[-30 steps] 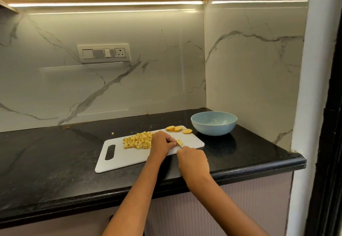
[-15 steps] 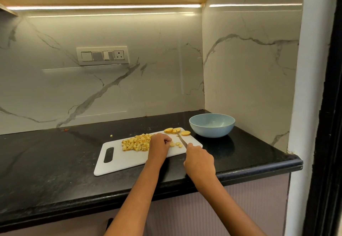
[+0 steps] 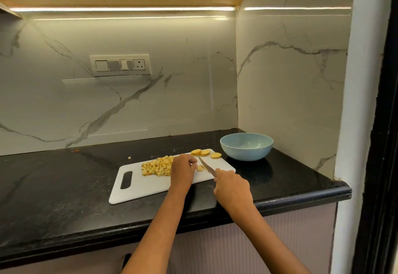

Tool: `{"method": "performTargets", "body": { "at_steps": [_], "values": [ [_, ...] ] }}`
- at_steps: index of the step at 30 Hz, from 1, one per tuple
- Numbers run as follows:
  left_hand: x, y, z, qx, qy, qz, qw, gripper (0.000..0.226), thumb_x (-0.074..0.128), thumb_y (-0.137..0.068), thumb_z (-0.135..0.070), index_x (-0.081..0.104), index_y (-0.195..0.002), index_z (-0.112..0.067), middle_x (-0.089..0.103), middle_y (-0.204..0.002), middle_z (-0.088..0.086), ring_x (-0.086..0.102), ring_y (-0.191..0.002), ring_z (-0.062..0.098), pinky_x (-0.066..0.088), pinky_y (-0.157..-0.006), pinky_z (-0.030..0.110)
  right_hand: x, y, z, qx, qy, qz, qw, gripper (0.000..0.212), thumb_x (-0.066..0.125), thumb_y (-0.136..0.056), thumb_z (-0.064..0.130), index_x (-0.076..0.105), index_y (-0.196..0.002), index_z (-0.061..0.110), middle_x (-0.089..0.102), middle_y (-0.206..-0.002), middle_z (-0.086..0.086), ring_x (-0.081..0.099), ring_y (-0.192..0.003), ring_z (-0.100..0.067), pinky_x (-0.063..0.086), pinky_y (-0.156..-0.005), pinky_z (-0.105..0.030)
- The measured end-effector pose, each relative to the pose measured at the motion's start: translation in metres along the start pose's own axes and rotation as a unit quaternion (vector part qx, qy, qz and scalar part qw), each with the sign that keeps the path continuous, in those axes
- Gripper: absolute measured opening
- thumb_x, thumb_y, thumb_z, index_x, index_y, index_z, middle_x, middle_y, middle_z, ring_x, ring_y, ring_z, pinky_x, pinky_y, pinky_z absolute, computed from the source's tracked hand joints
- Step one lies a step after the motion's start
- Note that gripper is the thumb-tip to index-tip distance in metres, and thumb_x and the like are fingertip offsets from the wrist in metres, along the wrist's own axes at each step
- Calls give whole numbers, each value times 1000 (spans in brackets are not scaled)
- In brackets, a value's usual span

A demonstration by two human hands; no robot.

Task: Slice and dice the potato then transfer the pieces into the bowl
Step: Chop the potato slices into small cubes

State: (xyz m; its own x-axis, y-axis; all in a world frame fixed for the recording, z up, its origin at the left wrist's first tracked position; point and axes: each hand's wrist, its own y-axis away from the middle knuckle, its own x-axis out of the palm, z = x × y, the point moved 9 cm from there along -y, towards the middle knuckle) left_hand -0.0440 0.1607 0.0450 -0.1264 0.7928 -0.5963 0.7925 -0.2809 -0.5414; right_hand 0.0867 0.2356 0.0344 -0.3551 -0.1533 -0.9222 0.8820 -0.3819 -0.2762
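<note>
In the head view, a white cutting board (image 3: 150, 185) lies on the black table (image 3: 53, 187), its handle hole at the left end. On the board, left of the middle, is a heap of diced potato pieces (image 3: 156, 166). At the far right corner of the board lie three round potato slices (image 3: 204, 152), close together. Between the two hands a few small cut pieces (image 3: 200, 167) rest on the board.

The left hand (image 3: 183, 169) rests on the board just right of the heap, its grip curled, with the fingertips touching the small cut pieces; if it pinches one, I cannot tell. The right hand (image 3: 232, 189) has its grip closed around the handle of a knife (image 3: 206, 167). The blade points far and left, over the board, beside the small pieces.

The light blue bowl (image 3: 246, 152) stands on the table just right of the board, near the corner of the marble wall (image 3: 290, 90). Inside it I see no potato.

One tiny piece (image 3: 129, 157) lies on the table, far from the board's left end.
</note>
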Motion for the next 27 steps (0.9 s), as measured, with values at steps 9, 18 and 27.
{"method": "performTargets", "body": {
  "at_steps": [9, 18, 27],
  "values": [
    [24, -1, -4, 47, -26, 93, 994, 28, 62, -88, -15, 65, -116, -11, 64, -120, 6, 55, -113, 20, 41, -99, 31, 4, -6, -10, 38, -18, -36, 998, 37, 50, -96, 24, 43, -132, 15, 59, -115, -6, 61, -97, -17, 50, -80, -26],
    [24, -2, -6, 98, -118, 77, 985, 16, 57, -91, -20, 71, -99, -23, 69, -104, -3, 55, -104, 17, 40, -96, 40, 4, -42, -12, 39, -30, -90, 995, 27, 47, -98, 22, 52, -122, 12, 63, -104, -6, 63, -88, -16, 46, -69, -24],
    [17, -5, -3, 57, -176, 52, 981, 18, 53, -92, -26, 67, -103, -23, 66, -108, -6, 51, -108, 14, 27, -99, 37, 2, -55, -34, 68, -173, -133, 973, 31, 38, -101, 27, 58, -120, 15, 64, -102, -4, 54, -76, -11, 37, -58, -20]
  ]
}}
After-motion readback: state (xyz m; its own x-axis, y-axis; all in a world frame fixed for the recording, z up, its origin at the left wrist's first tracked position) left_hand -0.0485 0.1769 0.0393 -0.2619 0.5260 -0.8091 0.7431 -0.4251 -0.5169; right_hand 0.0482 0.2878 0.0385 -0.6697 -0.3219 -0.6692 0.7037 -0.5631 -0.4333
